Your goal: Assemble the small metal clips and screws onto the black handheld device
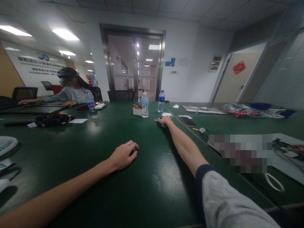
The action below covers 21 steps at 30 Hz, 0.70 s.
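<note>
Head camera: a person leans across a dark green glossy table (95, 142), the right hand (165, 120) stretched far out on a bare forearm, palm down over a small pale object (163, 125) too small to identify. The fingers lie on top of it; whether they have closed round it cannot be told at this range. The object sits directly beneath the fingertips, touching them, just in front of a white scrap of paper (167, 114) and left of a dark flat smartphone (187, 121).

The left hand (124, 155) rests near the table's middle, fingers loosely curled and empty, well apart from the object.

With the arm at full stretch, the reach probably goes best if the left hand takes the body's weight and the right pins the object flat before pinching it. The sleeve should be kept low and clear of the two clear plastic water bottles (144, 105) standing just beyond, beside a small open cardboard box (137, 110).

At the table's far left end another person in a grey top (71, 93) sits with both forearms on the surface.
</note>
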Motion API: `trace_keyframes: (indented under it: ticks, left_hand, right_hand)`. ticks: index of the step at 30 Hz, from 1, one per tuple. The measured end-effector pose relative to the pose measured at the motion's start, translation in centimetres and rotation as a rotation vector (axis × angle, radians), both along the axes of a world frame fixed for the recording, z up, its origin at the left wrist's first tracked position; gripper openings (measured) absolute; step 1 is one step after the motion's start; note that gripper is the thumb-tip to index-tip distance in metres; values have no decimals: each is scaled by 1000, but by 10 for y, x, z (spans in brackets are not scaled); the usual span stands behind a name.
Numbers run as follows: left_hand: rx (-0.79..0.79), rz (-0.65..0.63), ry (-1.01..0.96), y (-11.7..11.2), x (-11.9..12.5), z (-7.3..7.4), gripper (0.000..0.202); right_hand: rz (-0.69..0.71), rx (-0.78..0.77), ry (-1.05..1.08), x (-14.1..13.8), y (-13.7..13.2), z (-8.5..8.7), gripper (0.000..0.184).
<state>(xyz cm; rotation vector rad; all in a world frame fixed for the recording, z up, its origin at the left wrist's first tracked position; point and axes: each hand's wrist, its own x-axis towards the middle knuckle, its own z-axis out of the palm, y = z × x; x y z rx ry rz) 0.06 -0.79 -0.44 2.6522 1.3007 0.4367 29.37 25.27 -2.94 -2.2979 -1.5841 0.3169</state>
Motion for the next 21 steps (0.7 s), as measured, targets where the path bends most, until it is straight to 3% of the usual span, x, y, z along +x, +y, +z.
trace_keyframes:
  ticks: [13, 21]
  left_hand:
    - [18, -5, 6, -5, 4, 5, 29]
    - [-3, 5, 24, -6, 3, 6, 28]
  right_hand:
    - [-33, 78, 34, 6, 4, -4, 103]
    - [34, 127, -6, 29, 8, -1, 51]
